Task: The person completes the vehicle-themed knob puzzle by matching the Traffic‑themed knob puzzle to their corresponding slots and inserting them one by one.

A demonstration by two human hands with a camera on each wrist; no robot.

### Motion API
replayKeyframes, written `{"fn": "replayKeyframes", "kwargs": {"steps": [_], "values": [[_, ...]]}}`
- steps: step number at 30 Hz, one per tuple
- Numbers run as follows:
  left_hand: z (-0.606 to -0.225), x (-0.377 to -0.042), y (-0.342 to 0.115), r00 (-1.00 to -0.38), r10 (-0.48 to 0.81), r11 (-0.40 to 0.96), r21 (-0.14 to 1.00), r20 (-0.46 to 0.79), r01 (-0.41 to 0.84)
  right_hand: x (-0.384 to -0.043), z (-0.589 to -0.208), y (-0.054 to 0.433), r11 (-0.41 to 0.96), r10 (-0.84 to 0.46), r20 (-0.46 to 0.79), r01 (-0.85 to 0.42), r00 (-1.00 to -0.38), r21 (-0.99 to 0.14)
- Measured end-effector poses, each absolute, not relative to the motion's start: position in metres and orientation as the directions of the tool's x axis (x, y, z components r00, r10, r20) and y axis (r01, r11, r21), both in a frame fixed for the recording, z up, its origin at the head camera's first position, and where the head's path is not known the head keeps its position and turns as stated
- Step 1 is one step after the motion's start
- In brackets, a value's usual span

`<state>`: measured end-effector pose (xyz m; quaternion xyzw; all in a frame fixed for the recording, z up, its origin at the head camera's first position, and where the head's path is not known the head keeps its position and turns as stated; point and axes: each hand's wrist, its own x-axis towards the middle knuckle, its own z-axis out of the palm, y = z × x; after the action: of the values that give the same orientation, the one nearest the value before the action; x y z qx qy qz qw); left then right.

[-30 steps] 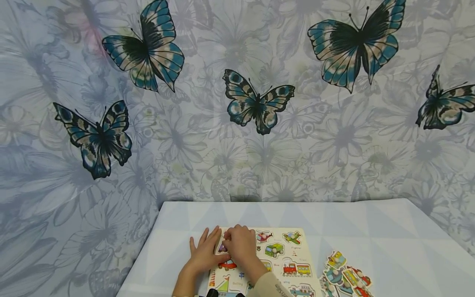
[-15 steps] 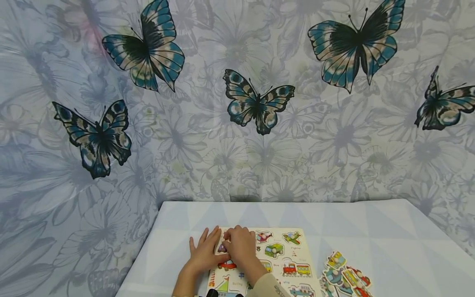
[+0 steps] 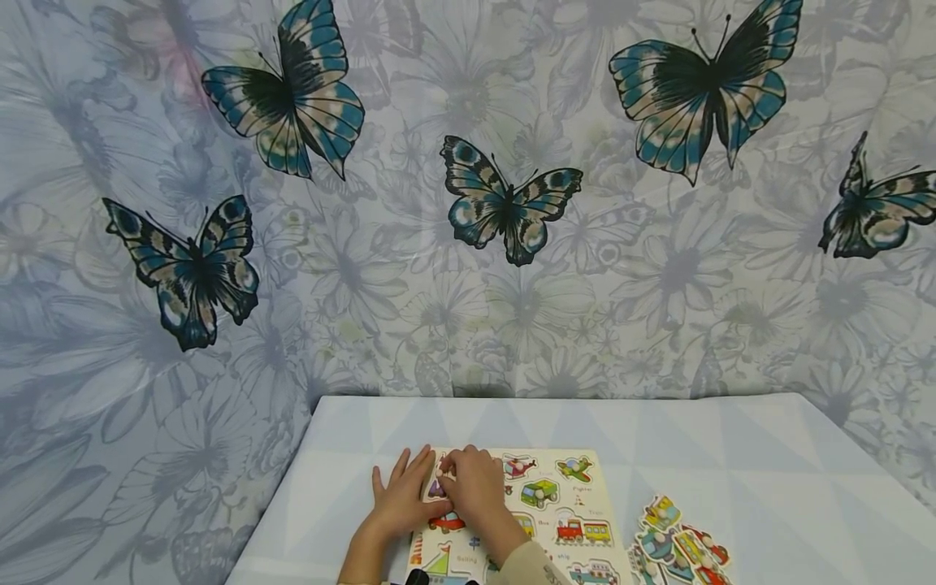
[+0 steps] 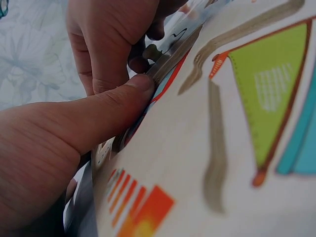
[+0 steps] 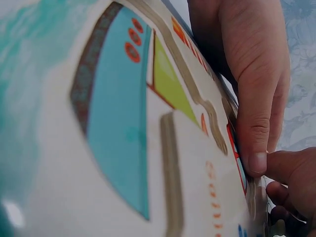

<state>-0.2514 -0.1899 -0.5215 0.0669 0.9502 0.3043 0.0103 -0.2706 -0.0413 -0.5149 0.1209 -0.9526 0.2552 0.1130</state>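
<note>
A wooden picture puzzle board (image 3: 544, 457) with vehicle pictures lies on the table. My left hand (image 3: 402, 500) rests along its left edge, fingers spread, thumb pressing at the red car (image 3: 448, 522). The left wrist view shows that left thumb (image 4: 123, 98) on the car's edge. My right hand (image 3: 475, 487) bends over the board's upper left, finger and thumb pinching at a purple puzzle piece (image 3: 436, 489), mostly hidden by the fingers. In the right wrist view the right fingers (image 5: 296, 173) meet the left thumb's tip.
A heap of loose puzzle pieces (image 3: 680, 540) lies right of the board. On the board show a train (image 3: 585, 530), a green truck (image 3: 541, 493) and a sailboat (image 3: 439, 561). A butterfly-patterned wall covering (image 3: 512, 325) stands behind the table (image 3: 790, 479).
Both hands stay in nearly the same place on the board; only a very slight shift of the view shows.
</note>
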Motion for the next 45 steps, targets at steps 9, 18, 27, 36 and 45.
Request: {"fn": "replayKeyframes", "kwargs": {"steps": [9,18,27,36,45], "values": [[-0.521,-0.249,-0.190,-0.991,0.129,0.805,0.578,0.045,0.131,-0.268,-0.514,-0.039,0.844,-0.199,0.302,-0.320,-0.932,-0.430],[-0.521,-0.249,-0.191,-0.990,0.134,0.802,0.584,0.035,0.129,-0.252,-0.498,-0.021,0.791,-0.232,0.413,-0.418,-0.881,-0.447],[-0.521,-0.251,-0.190,-0.992,0.121,0.798,0.592,0.030,0.115,-0.237,-0.468,0.024,0.767,-0.252,0.517,-0.494,-0.818,-0.408],[-0.523,-0.251,-0.190,-0.992,0.124,0.788,0.606,0.019,0.110,-0.229,-0.467,0.078,0.791,-0.154,0.567,-0.445,-0.809,-0.420],[-0.524,-0.254,-0.191,-0.992,0.123,0.793,0.600,0.009,0.104,-0.227,-0.474,0.131,0.827,-0.086,0.474,-0.328,-0.876,-0.456]]}}
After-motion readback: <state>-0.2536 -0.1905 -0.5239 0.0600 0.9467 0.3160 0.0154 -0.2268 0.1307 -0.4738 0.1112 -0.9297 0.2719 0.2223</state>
